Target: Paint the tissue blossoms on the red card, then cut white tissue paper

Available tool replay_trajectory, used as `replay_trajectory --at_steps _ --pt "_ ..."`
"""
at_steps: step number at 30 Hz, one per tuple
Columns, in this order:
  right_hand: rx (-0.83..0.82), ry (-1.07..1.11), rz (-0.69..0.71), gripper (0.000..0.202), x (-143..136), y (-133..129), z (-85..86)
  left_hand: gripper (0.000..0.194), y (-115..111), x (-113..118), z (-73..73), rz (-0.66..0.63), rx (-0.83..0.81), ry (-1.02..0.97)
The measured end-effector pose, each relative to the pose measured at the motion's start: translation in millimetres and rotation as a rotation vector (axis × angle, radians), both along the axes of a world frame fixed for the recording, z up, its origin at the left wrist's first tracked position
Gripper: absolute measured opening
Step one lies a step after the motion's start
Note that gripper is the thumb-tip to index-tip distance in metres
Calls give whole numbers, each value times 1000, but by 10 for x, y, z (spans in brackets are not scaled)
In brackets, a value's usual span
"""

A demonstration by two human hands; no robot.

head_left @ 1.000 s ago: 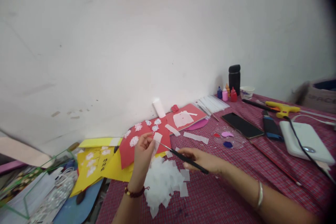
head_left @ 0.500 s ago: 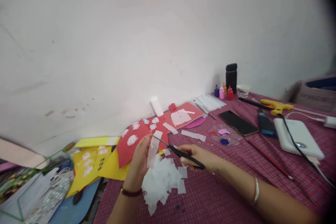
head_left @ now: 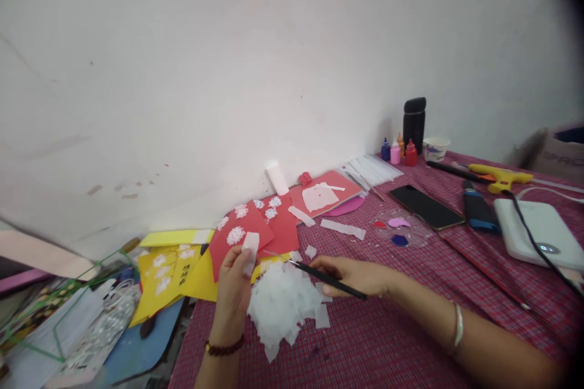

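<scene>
My left hand pinches a short white paper strip, held upright left of the paper pile. In my right hand are black-handled scissors, their blades pointing left toward the strip and apart from it. Beneath the blades a heap of small white paper pieces lies on the checked cloth. A few loose squares rest at its right side. Behind my left hand are red cards bearing white paper flowers.
Longer paper strips and a paint palette lie beyond my right hand. Farther right are a phone, a brush, a yellow glue gun and a white power bank. Yellow cards lie left; a wall stands behind.
The strip in my left hand is shorter and has moved left, away from the scissors. One loose paper square now lies near the blades. The view has shifted slightly.
</scene>
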State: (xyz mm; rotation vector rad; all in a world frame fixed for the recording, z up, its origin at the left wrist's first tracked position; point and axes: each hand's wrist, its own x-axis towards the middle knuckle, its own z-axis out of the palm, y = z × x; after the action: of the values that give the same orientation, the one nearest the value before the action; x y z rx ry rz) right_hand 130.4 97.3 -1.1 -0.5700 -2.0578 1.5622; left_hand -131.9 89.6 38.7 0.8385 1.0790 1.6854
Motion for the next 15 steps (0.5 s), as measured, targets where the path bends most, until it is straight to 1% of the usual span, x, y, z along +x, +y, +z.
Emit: replay_trajectory --at_steps 3,7,12,15 --pt "-94 53 41 49 -30 -13 -17 24 -29 54 -74 -70 -37 71" --pt "-140 110 30 47 -58 -22 -52 22 -63 135 -149 -131 -63 178" --pt "-199 111 7 53 -88 -38 -19 24 -63 182 -175 -132 -89 178" --pt "-199 95 -35 51 -99 -48 35 24 -54 199 -188 -130 -92 162"
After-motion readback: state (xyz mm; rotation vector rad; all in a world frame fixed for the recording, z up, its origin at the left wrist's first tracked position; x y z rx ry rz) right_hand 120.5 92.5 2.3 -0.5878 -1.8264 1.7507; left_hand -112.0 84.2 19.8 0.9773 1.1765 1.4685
